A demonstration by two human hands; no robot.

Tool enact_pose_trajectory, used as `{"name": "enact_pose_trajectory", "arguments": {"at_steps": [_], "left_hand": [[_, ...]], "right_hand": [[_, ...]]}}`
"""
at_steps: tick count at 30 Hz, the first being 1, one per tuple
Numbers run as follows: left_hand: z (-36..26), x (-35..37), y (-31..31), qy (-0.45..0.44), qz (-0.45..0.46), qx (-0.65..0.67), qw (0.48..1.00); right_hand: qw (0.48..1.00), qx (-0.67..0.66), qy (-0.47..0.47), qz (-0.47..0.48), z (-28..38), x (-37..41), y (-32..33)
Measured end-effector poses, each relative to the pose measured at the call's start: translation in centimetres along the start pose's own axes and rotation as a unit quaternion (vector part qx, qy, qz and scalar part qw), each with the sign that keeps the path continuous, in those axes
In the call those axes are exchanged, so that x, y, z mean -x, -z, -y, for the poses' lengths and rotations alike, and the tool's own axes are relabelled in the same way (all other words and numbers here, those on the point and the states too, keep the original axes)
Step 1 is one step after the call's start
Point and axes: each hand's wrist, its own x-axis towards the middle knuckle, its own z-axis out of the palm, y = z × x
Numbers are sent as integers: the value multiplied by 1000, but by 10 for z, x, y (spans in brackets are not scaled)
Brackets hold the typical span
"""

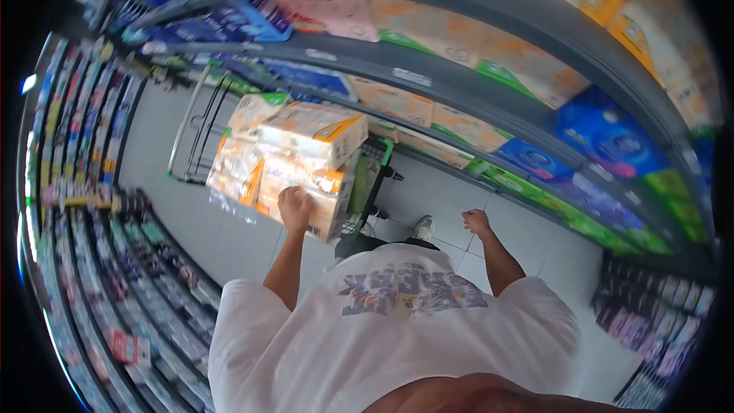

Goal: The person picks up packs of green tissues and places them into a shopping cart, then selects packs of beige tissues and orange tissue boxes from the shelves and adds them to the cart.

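In the head view, a wire shopping trolley (370, 176) with green trim stands ahead of me. It is piled with several plastic-wrapped packs, white and orange, that look like tissue paper. My left hand (296, 208) is over the front of the nearest lower pack (325, 213), its fingers curled in. Contact with the wrap cannot be made out, and the inside of that hand is hidden. Another pack (306, 124) lies on top of the pile. Apart from the trolley, my right hand (475, 222) hangs over the floor beside the shelves, fingers loosely closed around nothing.
Long grey shelves (474, 80) run along the right, stocked with orange, blue and green packs. Shelving full of small goods (115, 275) lines the left side. Pale floor tiles (440, 183) lie between them. More goods (650, 313) stand at lower right.
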Motion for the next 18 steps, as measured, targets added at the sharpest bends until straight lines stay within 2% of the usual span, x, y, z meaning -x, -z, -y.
{"name": "enact_pose_trajectory", "arguments": {"at_steps": [1,3,4,6,8,11,14,18], "left_hand": [[-2,7,6,-1,9,0,1000],[-8,19,11,84,15,55,995],[-8,22,12,93,6,49,994],[-5,29,14,48,-20,2,999],[-5,30,9,57,-34,-16,998],[-12,29,5,72,-53,-35,995],[-13,32,3,66,-90,-44,993],[4,39,12,32,-81,-10,996]], "right_hand": [[1000,-2,-10,7,-4,-2,2],[999,0,-32,24,-18,-9,2],[998,4,-47,36,-22,-9,-1],[996,29,-62,51,-29,-2,-11],[992,55,-91,64,-33,3,-23],[987,97,-75,100,-36,3,-42],[983,134,-56,108,-10,10,-61],[982,163,0,96,47,25,-82]]}}
